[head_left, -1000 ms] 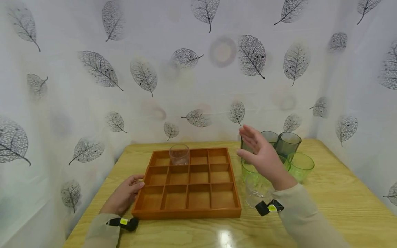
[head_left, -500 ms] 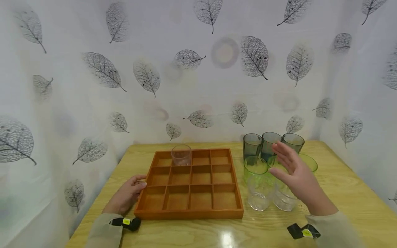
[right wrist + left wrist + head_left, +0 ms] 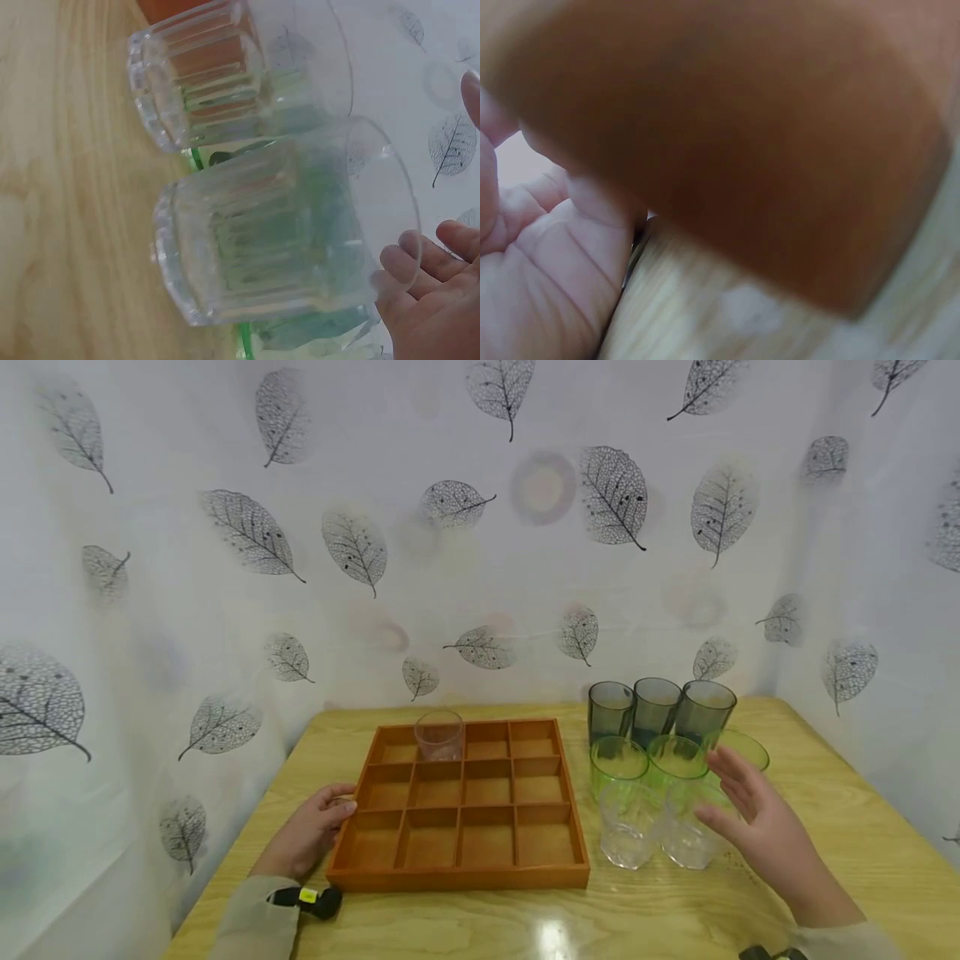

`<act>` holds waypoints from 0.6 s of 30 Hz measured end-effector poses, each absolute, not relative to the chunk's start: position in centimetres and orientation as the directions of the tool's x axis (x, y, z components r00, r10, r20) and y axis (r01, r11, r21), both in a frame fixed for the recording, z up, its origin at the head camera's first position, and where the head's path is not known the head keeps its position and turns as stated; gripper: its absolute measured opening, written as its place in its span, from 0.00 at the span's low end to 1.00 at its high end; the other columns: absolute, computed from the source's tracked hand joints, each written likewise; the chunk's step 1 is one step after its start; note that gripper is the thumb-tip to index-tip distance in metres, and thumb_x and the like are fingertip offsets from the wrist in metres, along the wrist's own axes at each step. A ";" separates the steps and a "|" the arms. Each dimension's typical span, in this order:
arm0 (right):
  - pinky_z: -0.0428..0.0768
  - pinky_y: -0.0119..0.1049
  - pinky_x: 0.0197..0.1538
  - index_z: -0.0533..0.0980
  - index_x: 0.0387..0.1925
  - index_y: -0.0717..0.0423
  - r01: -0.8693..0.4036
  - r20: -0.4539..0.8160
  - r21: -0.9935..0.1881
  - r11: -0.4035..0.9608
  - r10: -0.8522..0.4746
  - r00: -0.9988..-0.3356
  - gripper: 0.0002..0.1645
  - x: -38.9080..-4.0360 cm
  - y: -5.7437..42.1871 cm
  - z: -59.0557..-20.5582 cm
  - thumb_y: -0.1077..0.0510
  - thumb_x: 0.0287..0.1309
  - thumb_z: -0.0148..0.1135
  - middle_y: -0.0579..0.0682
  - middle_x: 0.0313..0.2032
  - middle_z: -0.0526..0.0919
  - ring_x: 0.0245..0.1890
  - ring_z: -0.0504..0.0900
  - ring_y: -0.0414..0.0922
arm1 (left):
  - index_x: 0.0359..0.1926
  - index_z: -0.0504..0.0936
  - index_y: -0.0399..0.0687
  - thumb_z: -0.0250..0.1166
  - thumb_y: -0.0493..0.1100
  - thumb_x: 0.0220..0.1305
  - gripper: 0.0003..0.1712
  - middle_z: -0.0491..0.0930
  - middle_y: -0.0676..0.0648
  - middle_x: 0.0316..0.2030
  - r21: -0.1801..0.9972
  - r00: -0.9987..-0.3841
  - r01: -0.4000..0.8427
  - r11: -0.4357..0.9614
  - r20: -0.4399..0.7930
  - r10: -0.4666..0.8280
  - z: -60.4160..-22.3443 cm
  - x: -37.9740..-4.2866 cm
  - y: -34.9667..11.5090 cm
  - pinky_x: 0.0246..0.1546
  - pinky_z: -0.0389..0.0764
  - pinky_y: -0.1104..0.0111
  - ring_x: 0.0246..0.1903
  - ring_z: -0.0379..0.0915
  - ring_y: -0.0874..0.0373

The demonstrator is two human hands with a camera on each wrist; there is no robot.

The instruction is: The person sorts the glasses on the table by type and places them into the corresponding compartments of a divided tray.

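Observation:
My left hand (image 3: pixel 307 828) rests against the left side of a wooden tray (image 3: pixel 457 878) divided into compartments, with thumb and fingertips at its edge. In the left wrist view the tray's wall is a blurred brown mass beside the palm (image 3: pixel 547 277). One clear glass (image 3: pixel 439 739) stands in the tray's back row, second compartment from the left. My right hand (image 3: pixel 772 839) is spread, holding nothing, beside the right one of two clear glasses (image 3: pixel 688 837). In the right wrist view its fingers overlap that glass's (image 3: pixel 277 232) rim. The other clear glass (image 3: pixel 627 835) stands nearer the tray.
Behind the clear glasses stand green-tinted glasses (image 3: pixel 618 760), the right one partly hidden by my right hand. Three dark grey glasses (image 3: pixel 656 706) form the back row. A leaf-patterned curtain (image 3: pixel 480 568) hangs behind the wooden table (image 3: pixel 450 927).
My right hand has moved rightward and toward me, away from over the glasses, which uncovers the grey, green and clear ones. My left hand stays at the tray's edge.

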State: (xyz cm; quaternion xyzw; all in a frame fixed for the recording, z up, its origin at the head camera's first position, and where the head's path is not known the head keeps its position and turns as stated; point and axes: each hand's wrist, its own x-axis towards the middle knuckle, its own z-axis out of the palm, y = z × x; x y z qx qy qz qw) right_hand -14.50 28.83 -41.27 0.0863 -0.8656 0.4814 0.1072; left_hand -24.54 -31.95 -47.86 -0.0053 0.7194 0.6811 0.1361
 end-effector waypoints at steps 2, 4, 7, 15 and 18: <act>0.58 0.11 0.56 0.42 0.81 0.41 -0.247 0.264 -0.818 0.520 -0.043 -0.964 0.51 -14.4 29.1 -41.8 0.57 0.70 0.63 0.62 0.77 0.53 0.74 0.55 0.60 | 0.72 0.55 0.34 0.57 0.41 0.77 0.31 0.74 0.45 0.47 0.978 -0.963 -0.195 0.075 -0.205 0.174 -47.9 -24.5 -32.0 0.42 0.80 0.63 0.41 0.75 0.57; 0.58 0.12 0.57 0.40 0.82 0.41 -0.243 0.255 -0.825 0.511 -0.048 -0.966 0.53 -14.3 29.3 -42.4 0.58 0.70 0.63 0.62 0.77 0.51 0.75 0.54 0.49 | 0.72 0.55 0.34 0.57 0.41 0.77 0.31 0.74 0.45 0.47 0.978 -0.963 -0.195 0.075 -0.205 0.173 -47.9 -24.5 -32.0 0.42 0.80 0.63 0.41 0.75 0.57; 0.57 0.12 0.58 0.37 0.82 0.44 -0.245 0.245 -0.835 0.493 -0.067 -0.967 0.55 -14.4 29.7 -43.5 0.61 0.69 0.63 0.64 0.77 0.49 0.75 0.51 0.44 | 0.71 0.56 0.34 0.56 0.41 0.77 0.30 0.74 0.45 0.47 0.978 -0.963 -0.197 0.072 -0.206 0.174 -47.9 -24.4 -32.0 0.42 0.80 0.64 0.41 0.75 0.57; 0.64 0.30 0.65 0.31 0.81 0.47 -0.180 0.157 -0.827 0.532 -0.089 -0.984 0.61 -14.6 30.0 -44.9 0.58 0.67 0.66 0.65 0.77 0.49 0.72 0.53 0.67 | 0.71 0.55 0.33 0.55 0.40 0.78 0.30 0.74 0.45 0.47 0.980 -0.964 -0.191 0.063 -0.200 0.178 -47.9 -24.4 -32.0 0.44 0.80 0.63 0.42 0.75 0.56; 0.65 0.34 0.65 0.30 0.80 0.52 -0.143 0.110 -0.822 0.551 -0.093 -0.990 0.61 -14.6 30.1 -45.1 0.55 0.68 0.66 0.65 0.76 0.51 0.72 0.58 0.60 | 0.72 0.54 0.33 0.55 0.41 0.78 0.31 0.74 0.45 0.48 0.981 -0.963 -0.185 0.060 -0.194 0.188 -47.8 -24.4 -32.0 0.45 0.80 0.62 0.44 0.76 0.56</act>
